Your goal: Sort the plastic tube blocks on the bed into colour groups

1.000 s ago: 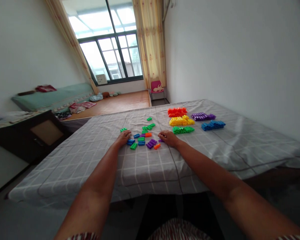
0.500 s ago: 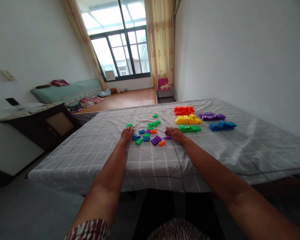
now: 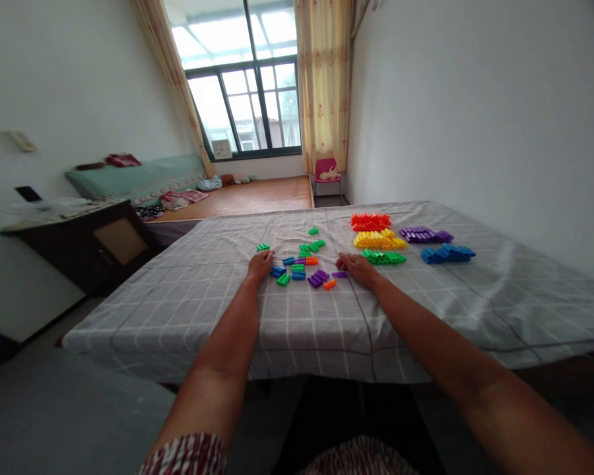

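My left hand (image 3: 261,262) rests on the cloth with its fingers curled, beside blue pieces (image 3: 278,271) and just below small green pieces (image 3: 263,247). My right hand (image 3: 355,266) is closed too, fingertips down, right above a purple piece (image 3: 339,274). Whether either hand holds anything is too small to make out. Between the hands lie loose green, blue, purple and orange pieces, among them a purple group (image 3: 318,278) and an orange piece (image 3: 330,284). To the right are sorted piles: red (image 3: 371,222), yellow (image 3: 379,239), green (image 3: 383,258), purple (image 3: 426,235) and blue (image 3: 447,253).
A grey checked cloth (image 3: 168,310) covers the table. Behind it are a bed (image 3: 262,196), a pink chair (image 3: 326,168) and a curtained window. A dark cabinet (image 3: 84,241) stands at the left, and a white wall runs along the right.
The camera view has shifted slightly, so everything appears a little further right. Both hands stay at the same places relative to the pieces.
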A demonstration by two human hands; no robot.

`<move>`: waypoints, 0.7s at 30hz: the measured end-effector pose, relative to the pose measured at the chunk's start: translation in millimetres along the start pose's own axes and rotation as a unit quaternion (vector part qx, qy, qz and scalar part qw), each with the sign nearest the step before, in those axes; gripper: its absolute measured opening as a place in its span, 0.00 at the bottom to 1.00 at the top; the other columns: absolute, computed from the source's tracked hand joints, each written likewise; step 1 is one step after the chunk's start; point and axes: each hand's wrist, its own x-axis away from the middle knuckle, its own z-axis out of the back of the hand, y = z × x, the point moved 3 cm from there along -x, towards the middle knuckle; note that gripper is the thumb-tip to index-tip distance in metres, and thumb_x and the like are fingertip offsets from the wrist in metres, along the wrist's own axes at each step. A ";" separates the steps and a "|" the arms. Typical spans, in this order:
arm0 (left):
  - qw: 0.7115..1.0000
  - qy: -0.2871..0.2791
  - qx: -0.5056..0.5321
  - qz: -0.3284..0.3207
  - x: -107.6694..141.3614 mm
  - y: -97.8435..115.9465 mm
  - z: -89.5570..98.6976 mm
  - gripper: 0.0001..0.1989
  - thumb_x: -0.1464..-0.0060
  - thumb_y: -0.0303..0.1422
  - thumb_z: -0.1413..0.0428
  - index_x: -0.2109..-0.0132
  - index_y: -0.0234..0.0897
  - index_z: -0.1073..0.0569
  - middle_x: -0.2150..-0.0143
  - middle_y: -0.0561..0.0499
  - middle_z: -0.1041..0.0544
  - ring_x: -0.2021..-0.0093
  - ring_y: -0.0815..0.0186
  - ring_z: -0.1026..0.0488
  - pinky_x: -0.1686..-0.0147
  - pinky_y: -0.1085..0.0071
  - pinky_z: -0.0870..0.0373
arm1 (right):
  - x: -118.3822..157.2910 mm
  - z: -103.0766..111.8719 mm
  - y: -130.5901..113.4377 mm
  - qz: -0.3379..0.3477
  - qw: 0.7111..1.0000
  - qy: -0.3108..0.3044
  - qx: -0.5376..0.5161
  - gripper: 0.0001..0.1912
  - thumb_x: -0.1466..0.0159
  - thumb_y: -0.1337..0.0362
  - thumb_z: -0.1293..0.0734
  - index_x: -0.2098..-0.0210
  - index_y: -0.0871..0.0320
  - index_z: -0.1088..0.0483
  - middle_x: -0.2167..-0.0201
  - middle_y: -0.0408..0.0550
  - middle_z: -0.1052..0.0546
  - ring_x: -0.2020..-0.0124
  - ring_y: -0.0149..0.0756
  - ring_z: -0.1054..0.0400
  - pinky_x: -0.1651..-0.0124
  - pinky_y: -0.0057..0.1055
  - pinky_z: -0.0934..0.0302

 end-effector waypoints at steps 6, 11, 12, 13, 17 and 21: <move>1.000 -0.001 -0.021 -0.002 0.8 2.0 -2.4 0.18 0.39 0.34 0.55 0.51 0.37 0.22 0.49 0.46 0.21 0.49 0.62 0.27 0.50 0.70 0.34 | 1.4 1.4 -2.5 -0.008 1.000 0.006 0.007 0.31 0.35 0.41 0.47 0.72 0.58 0.26 0.73 0.49 0.22 0.72 0.34 0.30 0.63 0.29 0.37; 0.998 -0.003 -0.052 -0.026 2.2 5.2 -4.1 0.18 0.39 0.33 0.55 0.53 0.37 0.22 0.50 0.46 0.21 0.48 0.62 0.27 0.48 0.70 0.35 | 1.8 1.4 -6.2 0.002 1.000 -0.005 0.015 0.30 0.35 0.42 0.47 0.72 0.58 0.26 0.73 0.48 0.22 0.71 0.34 0.30 0.62 0.30 0.38; 0.998 -0.004 -0.057 -0.029 2.5 5.4 -4.5 0.18 0.39 0.33 0.55 0.53 0.36 0.22 0.50 0.45 0.21 0.48 0.62 0.27 0.47 0.70 0.35 | 1.5 1.2 -6.4 0.004 1.000 -0.010 0.014 0.30 0.35 0.42 0.47 0.72 0.58 0.26 0.72 0.48 0.22 0.71 0.34 0.30 0.62 0.30 0.38; 0.998 -0.005 -0.061 -0.031 2.9 5.5 -5.2 0.18 0.39 0.33 0.55 0.53 0.36 0.22 0.50 0.45 0.21 0.48 0.62 0.28 0.47 0.69 0.35 | 1.3 1.2 -6.5 0.005 1.000 -0.017 0.012 0.30 0.34 0.42 0.47 0.71 0.58 0.26 0.72 0.48 0.22 0.71 0.34 0.30 0.62 0.30 0.38; 0.997 -0.003 -0.059 -0.045 2.7 4.2 -8.4 0.18 0.39 0.33 0.55 0.54 0.36 0.22 0.50 0.46 0.21 0.47 0.63 0.28 0.46 0.70 0.35 | 2.1 4.1 -8.3 0.039 0.997 -0.067 0.014 0.27 0.36 0.43 0.43 0.68 0.59 0.24 0.70 0.47 0.23 0.69 0.33 0.32 0.63 0.29 0.39; 0.996 -0.057 -0.039 -0.053 -11.1 -2.2 -1.2 0.14 0.44 0.31 0.50 0.58 0.38 0.20 0.53 0.50 0.20 0.49 0.64 0.27 0.48 0.72 0.33 | 8.1 9.8 -12.0 0.069 0.985 -0.160 0.021 0.24 0.45 0.47 0.30 0.57 0.59 0.23 0.71 0.44 0.25 0.70 0.32 0.34 0.66 0.28 0.40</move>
